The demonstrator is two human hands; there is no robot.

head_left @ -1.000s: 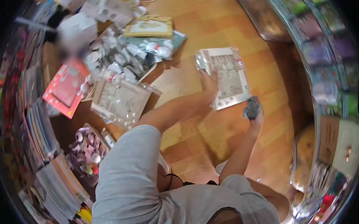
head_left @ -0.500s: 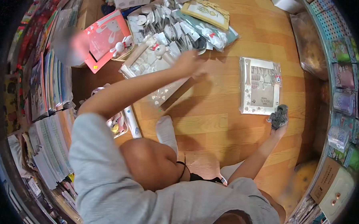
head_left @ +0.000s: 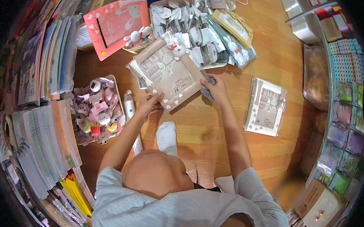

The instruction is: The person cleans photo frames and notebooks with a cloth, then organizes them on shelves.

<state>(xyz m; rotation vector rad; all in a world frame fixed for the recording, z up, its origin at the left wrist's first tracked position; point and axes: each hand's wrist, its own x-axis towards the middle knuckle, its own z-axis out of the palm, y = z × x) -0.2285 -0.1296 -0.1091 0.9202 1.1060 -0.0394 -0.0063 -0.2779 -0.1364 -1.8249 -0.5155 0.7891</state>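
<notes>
A beige picture frame [head_left: 175, 98] in clear plastic, with a small bear figure on its top edge, is tilted in front of me. My left hand [head_left: 151, 103] is closed on its near left corner. In my right hand [head_left: 216, 89] is a fuzzy dark grey cloth [head_left: 208, 92], pressed at the frame's right corner. On the floor to the right lies a white picture frame [head_left: 265, 110], also wrapped in plastic, apart from both hands.
Behind the beige frame are a basket [head_left: 217, 65] of small packaged items, a pink picture frame [head_left: 123, 24] and a yellow frame [head_left: 233, 27]. A basket [head_left: 119, 100] of pink trinkets stands left, beside a long white tube [head_left: 130, 109]. Books [head_left: 45, 139] and shelves [head_left: 331, 86] flank me.
My left hand has come back from its blurred reach and now grips the beige frame. My right hand has moved left with the grey cloth, from the white frame to the beige one.
</notes>
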